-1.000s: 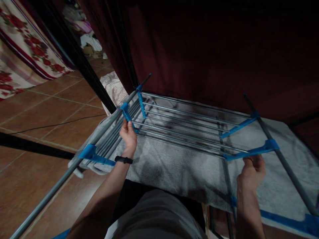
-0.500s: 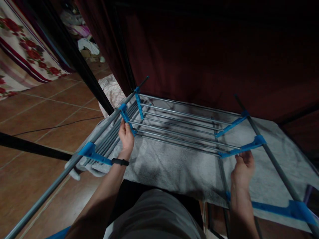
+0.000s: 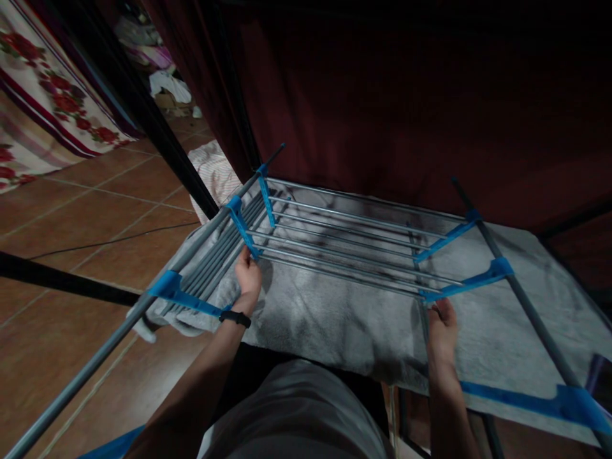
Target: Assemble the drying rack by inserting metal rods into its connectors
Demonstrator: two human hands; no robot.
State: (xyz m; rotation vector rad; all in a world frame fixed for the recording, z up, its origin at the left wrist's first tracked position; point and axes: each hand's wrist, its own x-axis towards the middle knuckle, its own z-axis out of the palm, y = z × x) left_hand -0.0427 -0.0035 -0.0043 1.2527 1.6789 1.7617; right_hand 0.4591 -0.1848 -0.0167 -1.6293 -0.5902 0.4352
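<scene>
A partly assembled rack of grey metal tubes and blue plastic brackets stands over a grey blanket [image 3: 306, 319]. My left hand [image 3: 248, 275], with a dark band at its wrist, is closed at the lower end of the left blue bracket [image 3: 243, 224]. Its fingertips are partly hidden behind the plastic. On the other side my right hand [image 3: 442, 328] has its fingers curled under the inner end of the right blue bracket [image 3: 471, 284]. Thin grey rods [image 3: 344, 258] span the two sides. Long thicker tubes run along the left [image 3: 109, 338] and right [image 3: 535, 319].
Several loose grey rods [image 3: 215, 255] lie on the blanket at left. Black frame bars [image 3: 157, 127] cross the left side. A dark red curtain [image 3: 382, 115] hangs behind. Tiled floor [image 3: 95, 223] with a thin cable shows at left, beside a floral cloth [image 3: 62, 95].
My left hand has slid down toward the lower end of its bracket. My right hand has moved left along its bracket to the inner end. The rack stays nearly still.
</scene>
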